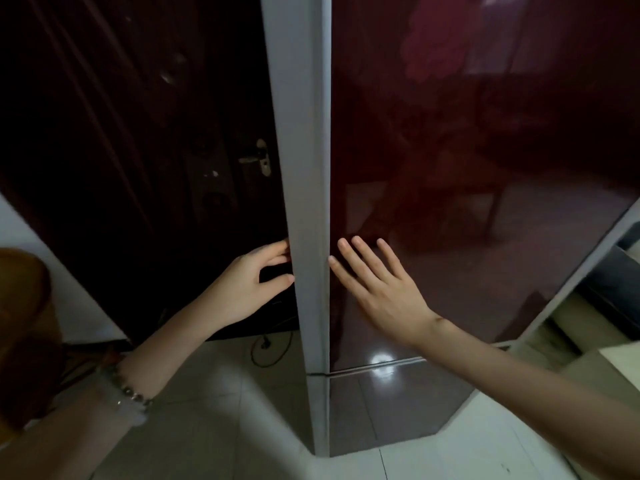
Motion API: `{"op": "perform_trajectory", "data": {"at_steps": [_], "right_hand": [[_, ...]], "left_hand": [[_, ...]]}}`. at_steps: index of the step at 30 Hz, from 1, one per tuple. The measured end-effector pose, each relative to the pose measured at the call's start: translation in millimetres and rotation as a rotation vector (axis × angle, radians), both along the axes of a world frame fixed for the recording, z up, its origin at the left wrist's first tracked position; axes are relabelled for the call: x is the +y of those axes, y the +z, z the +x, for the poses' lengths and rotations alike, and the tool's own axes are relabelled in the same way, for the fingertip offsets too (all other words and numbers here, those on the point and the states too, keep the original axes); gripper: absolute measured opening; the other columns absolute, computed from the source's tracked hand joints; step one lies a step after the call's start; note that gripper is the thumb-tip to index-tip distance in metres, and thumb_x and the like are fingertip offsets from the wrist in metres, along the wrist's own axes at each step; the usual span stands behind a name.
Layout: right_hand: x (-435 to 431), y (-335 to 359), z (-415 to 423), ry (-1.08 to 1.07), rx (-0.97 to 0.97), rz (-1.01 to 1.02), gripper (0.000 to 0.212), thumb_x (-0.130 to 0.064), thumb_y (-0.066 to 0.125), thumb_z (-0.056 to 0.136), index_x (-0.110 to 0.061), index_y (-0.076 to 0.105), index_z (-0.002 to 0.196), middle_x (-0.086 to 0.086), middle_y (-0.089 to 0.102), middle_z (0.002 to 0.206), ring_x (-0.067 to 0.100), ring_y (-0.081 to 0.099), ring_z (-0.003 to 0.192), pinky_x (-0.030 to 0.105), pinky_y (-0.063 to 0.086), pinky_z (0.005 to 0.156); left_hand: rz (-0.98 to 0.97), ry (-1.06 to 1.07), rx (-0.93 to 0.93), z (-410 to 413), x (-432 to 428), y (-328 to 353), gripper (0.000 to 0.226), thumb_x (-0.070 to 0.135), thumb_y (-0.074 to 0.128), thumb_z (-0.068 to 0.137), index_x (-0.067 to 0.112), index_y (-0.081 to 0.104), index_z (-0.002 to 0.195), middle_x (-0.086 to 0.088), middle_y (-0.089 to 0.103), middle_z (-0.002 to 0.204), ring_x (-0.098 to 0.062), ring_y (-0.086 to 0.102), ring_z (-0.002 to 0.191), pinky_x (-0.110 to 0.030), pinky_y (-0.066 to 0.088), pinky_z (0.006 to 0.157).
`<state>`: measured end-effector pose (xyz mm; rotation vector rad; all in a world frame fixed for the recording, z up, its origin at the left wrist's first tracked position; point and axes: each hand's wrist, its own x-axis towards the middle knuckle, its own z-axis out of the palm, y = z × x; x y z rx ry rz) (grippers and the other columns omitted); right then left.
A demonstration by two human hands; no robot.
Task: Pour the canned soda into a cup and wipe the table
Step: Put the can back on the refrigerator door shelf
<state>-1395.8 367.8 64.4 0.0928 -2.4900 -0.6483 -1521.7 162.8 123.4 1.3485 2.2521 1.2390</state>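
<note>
Fridge first: its glossy dark-red upper door fills everything from centre round to 3 o'clock. A shorter lower door sits beneath it, towards 6. Off at 10 o'clock stands a dark wooden door with a metal handle, and pale floor tiles run along the bottom.

No soda can, cup or table shows from where I stand. My guess is that the can sits behind that red door, so the door has to come open first.

What matters is the grey edge of the fridge, a long strip running straight from 12 to 6 between the two hands. The left hand, with a beaded bracelet on its wrist, comes at it from 9 o'clock and is the one on it. Its fingers and thumb are curled into a C with the tips against the strip's side, taking hold. Whether they hook into a recess I cannot tell.

The right hand lies at 3 o'clock of the strip. Its fingers are straight and spread flat over the red glass, holding nothing.
</note>
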Motion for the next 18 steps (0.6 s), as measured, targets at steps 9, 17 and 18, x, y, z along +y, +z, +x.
{"op": "perform_trajectory", "data": {"at_steps": [9, 17, 18], "right_hand": [[-35.1, 1.6, 4.7, -0.152, -0.05, -0.202, 0.086, -0.01, 0.058, 0.067, -0.008, 0.026, 0.147, 0.014, 0.019, 0.154, 0.031, 0.016, 0.143, 0.046, 0.018, 0.115], [-89.5, 12.7, 1.0, -0.37, -0.021, -0.537, 0.082, -0.014, 0.057, 0.072, -0.004, 0.025, 0.146, 0.014, 0.022, 0.154, 0.025, 0.018, 0.143, 0.037, 0.015, 0.117], [-97.6, 13.0, 0.2, -0.41, -0.007, -0.545, 0.08, -0.015, 0.056, 0.072, -0.004, 0.026, 0.146, 0.015, 0.023, 0.153, 0.026, 0.021, 0.142, 0.039, 0.018, 0.116]], "left_hand": [[0.137, -0.079, -0.23, -40.9, 1.9, -9.2, 0.037, 0.008, 0.064, 0.085, 0.009, 0.058, 0.122, 0.006, 0.065, 0.11, -0.003, 0.062, 0.102, -0.014, 0.047, 0.09], [0.076, -0.301, -0.183, -50.8, -8.8, -12.4, 0.047, 0.01, 0.061, 0.088, 0.027, 0.045, 0.129, 0.013, 0.053, 0.125, 0.002, 0.052, 0.114, -0.026, 0.041, 0.103], [0.056, -0.313, -0.111, -50.5, -12.0, -15.9, 0.054, 0.013, 0.062, 0.088, 0.027, 0.039, 0.135, 0.014, 0.045, 0.131, 0.001, 0.046, 0.12, -0.027, 0.037, 0.105]]}}
